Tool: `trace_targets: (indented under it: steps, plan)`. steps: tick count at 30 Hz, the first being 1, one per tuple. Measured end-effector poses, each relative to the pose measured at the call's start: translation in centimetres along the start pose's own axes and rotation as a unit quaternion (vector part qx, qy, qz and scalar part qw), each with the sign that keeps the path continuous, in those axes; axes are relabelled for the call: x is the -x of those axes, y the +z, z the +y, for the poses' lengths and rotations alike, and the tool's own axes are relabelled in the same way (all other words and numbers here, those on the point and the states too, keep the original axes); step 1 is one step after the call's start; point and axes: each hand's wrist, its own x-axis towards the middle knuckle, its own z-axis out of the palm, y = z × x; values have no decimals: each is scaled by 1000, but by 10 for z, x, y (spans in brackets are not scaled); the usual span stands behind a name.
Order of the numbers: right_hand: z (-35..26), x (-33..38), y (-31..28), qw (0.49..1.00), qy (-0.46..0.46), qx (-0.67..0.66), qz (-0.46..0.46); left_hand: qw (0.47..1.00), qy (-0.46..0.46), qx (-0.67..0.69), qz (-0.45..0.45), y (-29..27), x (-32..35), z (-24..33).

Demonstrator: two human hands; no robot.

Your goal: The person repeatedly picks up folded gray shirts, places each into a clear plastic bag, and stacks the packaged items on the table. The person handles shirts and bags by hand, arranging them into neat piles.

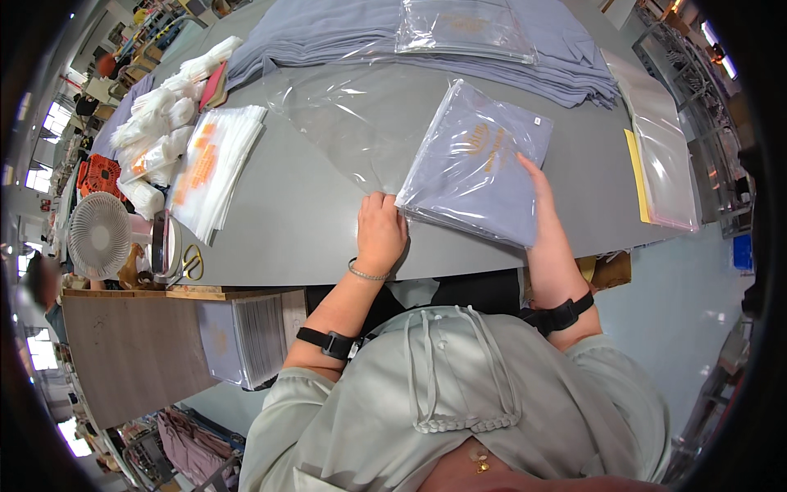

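A folded lilac garment in a clear plastic bag lies tilted on the grey table. My left hand rests on the table at the bag's near-left corner, fingers curled on the open plastic flap that spreads out to the left. My right hand lies flat along the bag's right edge, pressing on it.
A pile of folded lilac garments with a bagged one on top fills the far side. Stacks of printed clear bags and white bundles lie left. More clear bags lie right. A small fan and scissors sit near left.
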Motion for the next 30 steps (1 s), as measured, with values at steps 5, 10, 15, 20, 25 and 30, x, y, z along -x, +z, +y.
trace_targets:
  steps: [5,10,15,20,25,30]
  plan:
    - [19,1,8,983,-130,91,87,953,-206,217,-51,-3,-3,-9]
    - [25,4,3,968,-192,127,99,996,-56,70,31,-10,-1,-15]
    - [25,1,2,971,-181,122,98,995,91,-24,42,-20,-4,-10]
    - [30,-5,2,971,-193,93,102,983,151,-95,34,-22,-9,-6]
    - [31,-8,5,971,-183,94,118,981,151,-119,41,-13,-5,-3]
    - [31,1,12,972,-169,96,130,977,166,-93,92,-16,-2,-5]
